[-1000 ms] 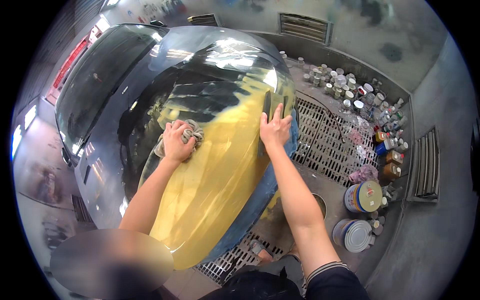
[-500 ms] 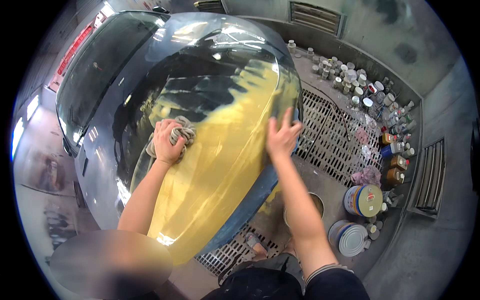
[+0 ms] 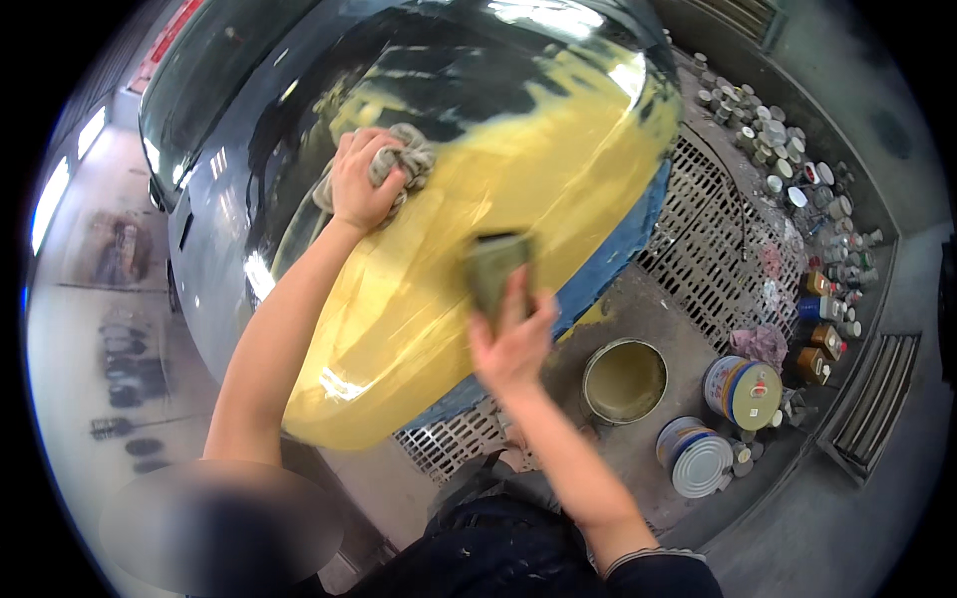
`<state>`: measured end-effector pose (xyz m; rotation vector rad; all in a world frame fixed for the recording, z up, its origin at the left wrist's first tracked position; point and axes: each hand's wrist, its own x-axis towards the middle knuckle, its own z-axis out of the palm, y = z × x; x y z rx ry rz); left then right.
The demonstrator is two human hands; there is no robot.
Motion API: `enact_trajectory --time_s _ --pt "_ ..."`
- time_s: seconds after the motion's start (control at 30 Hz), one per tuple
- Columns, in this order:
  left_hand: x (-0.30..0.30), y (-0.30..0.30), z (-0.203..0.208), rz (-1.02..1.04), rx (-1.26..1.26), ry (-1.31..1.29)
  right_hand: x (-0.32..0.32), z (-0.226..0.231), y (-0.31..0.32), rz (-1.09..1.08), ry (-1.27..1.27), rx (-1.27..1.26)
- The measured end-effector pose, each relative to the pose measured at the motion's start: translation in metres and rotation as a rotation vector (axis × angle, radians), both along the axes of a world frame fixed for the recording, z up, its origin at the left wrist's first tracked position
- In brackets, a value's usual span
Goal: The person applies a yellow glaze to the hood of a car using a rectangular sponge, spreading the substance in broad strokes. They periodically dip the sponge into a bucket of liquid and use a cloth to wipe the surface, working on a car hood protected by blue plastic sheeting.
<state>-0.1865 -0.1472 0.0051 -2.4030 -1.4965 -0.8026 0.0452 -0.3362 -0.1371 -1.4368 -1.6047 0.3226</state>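
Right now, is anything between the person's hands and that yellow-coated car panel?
Only their tools. The left hand presses a crumpled grey rag onto the yellow-coated panel; the right hand holds a dark sanding pad against it. Nothing else visible intervenes.

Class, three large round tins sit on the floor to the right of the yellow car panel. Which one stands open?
The open tin, nearest the yellow panel, shows its empty yellowish inside. The other two, a lidded tin and a silver-topped tin, are closed.
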Motion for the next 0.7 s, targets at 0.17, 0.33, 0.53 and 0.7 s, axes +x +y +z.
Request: enact_trajectory --time_s 0.17,0.33,0.53,0.7 --pt "-0.012 -0.004 -0.003 0.033 0.049 -0.025 0.083 -0.025 0.121 -0.365 0.281 -0.273" --pt "-0.001 0.007 -0.018 0.061 0.049 -0.048 0.052 -0.024 0.072 -0.358 0.185 -0.224" --pt "-0.021 0.005 -0.025 0.089 0.153 -0.061 -0.141 0.024 -0.126 -0.208 0.077 -0.156" --pt "-0.077 -0.046 -0.004 -0.246 -0.081 0.076 -0.197 0.025 -0.189 -0.18 -0.029 -0.174"
